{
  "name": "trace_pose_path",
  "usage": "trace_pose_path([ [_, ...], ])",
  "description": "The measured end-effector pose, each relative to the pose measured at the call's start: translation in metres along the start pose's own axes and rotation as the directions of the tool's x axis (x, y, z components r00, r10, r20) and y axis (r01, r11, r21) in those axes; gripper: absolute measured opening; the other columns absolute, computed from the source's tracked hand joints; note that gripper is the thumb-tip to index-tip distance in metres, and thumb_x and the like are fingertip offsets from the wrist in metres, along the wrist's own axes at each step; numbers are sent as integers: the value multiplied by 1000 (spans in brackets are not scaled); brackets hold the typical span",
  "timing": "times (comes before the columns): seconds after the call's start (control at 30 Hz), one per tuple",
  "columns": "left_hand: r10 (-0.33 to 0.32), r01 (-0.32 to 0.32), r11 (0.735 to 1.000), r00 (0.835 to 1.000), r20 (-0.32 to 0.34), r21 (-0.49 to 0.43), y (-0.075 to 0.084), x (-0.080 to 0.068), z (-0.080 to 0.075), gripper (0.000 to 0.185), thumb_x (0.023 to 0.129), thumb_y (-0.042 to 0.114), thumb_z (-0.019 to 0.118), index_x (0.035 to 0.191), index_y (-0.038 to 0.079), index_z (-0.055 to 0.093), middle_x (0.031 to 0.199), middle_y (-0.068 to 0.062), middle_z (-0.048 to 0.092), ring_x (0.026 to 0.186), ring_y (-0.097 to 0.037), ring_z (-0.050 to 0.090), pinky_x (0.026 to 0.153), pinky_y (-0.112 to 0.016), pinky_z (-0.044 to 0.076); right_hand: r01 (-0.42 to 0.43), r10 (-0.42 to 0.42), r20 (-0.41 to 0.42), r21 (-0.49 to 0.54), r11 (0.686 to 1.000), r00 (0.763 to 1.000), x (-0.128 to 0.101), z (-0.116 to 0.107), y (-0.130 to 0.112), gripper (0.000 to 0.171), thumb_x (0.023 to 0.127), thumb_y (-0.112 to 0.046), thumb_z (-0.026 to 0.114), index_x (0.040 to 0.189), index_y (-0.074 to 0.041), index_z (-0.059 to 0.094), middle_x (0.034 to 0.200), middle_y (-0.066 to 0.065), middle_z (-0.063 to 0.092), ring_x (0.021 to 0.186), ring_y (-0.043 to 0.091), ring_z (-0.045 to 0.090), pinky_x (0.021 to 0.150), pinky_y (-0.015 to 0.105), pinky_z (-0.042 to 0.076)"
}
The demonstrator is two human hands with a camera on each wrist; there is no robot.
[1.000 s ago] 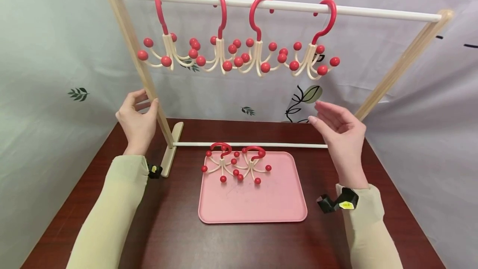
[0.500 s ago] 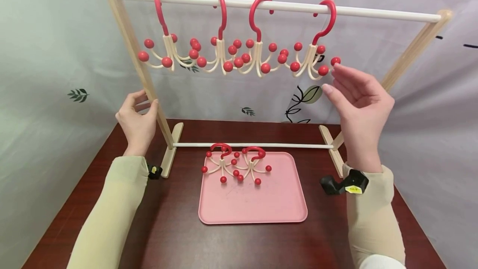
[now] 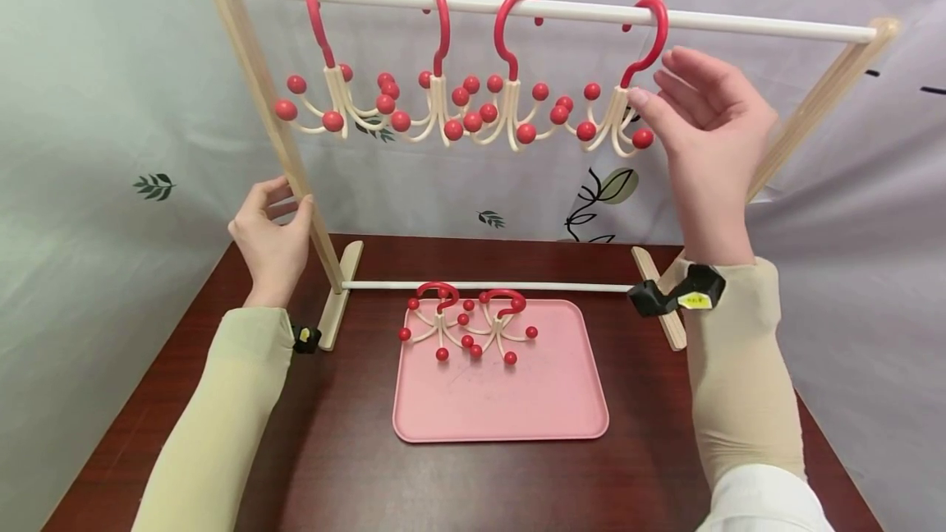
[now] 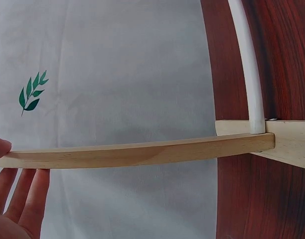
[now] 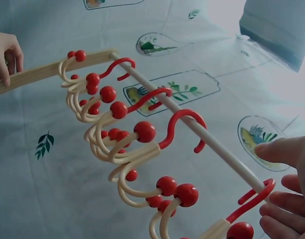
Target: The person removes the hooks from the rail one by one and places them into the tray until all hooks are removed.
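Observation:
A wooden rack with a white top rail [image 3: 739, 21] stands on the table. Several red-hooked hangers with cream arms and red balls hang from the rail. My left hand [image 3: 291, 197] grips the rack's left post [image 3: 259, 89], thumb in front and fingers behind; the left wrist view shows the thumb tip on the post [image 4: 142, 153]. My right hand [image 3: 654, 76] is raised at the rightmost hanger [image 3: 645, 39], the thumb touching its neck and the straight fingers behind the hook. In the right wrist view that hook [image 5: 254, 199] lies between thumb and fingers, not clasped.
A pink tray [image 3: 502, 409] lies on the dark wooden table [image 3: 355, 466] under the rack, with two more hangers [image 3: 439, 318] [image 3: 502, 323] at its far end. The rack's lower white rod [image 3: 517, 286] runs just behind the tray. A patterned cloth hangs behind.
My right hand has risen from beside the lower rod up to the rightmost hanger's hook. The left hand has stayed on the post.

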State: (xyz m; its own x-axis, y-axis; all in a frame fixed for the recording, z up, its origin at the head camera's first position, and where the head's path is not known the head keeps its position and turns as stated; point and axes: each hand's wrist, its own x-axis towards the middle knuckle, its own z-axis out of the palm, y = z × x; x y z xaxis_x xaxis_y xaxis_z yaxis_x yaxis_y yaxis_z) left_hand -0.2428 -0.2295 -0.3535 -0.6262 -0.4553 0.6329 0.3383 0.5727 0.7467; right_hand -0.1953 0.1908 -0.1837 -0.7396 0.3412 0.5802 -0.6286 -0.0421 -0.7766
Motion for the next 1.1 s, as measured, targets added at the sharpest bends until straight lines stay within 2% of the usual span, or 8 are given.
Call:
trace_pose_path([
  [0.17,1,-1,1000,1000,2,-1,0,0,0,28,93,21,74,120,13,74,110,0,75,92,-13,72,77,-20,59,-38,40,30,-71,997,999,18,2,8,40,74,-3,91,111,-5,77,116,12,71,109,21,69,102,28,50],
  [0.43,5,-5,1000,1000,6,-7,1,0,-1,28,94,21,74,120,12,74,110,-1,74,93,-14,72,78,-23,59,-77,83,39,-131,988,996,41,-2,23,32,76,-7,91,106,-6,78,103,10,74,97,19,71,90,25,55],
  [0.6,3,-3,1000,1000,8,-5,1,0,-1,28,94,21,74,121,13,73,111,-1,74,93,-15,72,77,-21,58,-63,74,53,-184,981,996,48,-3,26,28,79,-11,89,106,-5,79,97,8,75,87,19,71,86,23,55],
  [0.8,3,-3,1000,1000,7,2,1,-1,-1,28,94,21,74,120,12,74,110,0,74,92,-14,72,78,-22,59,-57,67,56,-170,984,996,49,-4,28,21,84,-10,85,102,-1,79,91,8,76,76,22,70,80,23,57],
  [1.1,5,-5,1000,1000,5,-1,2,-1,0,29,94,20,74,121,11,73,110,-1,74,93,-14,72,78,-23,59,-37,45,52,-148,988,998,47,-4,28,20,86,-8,82,103,1,77,92,10,75,79,24,71,81,26,59],
])
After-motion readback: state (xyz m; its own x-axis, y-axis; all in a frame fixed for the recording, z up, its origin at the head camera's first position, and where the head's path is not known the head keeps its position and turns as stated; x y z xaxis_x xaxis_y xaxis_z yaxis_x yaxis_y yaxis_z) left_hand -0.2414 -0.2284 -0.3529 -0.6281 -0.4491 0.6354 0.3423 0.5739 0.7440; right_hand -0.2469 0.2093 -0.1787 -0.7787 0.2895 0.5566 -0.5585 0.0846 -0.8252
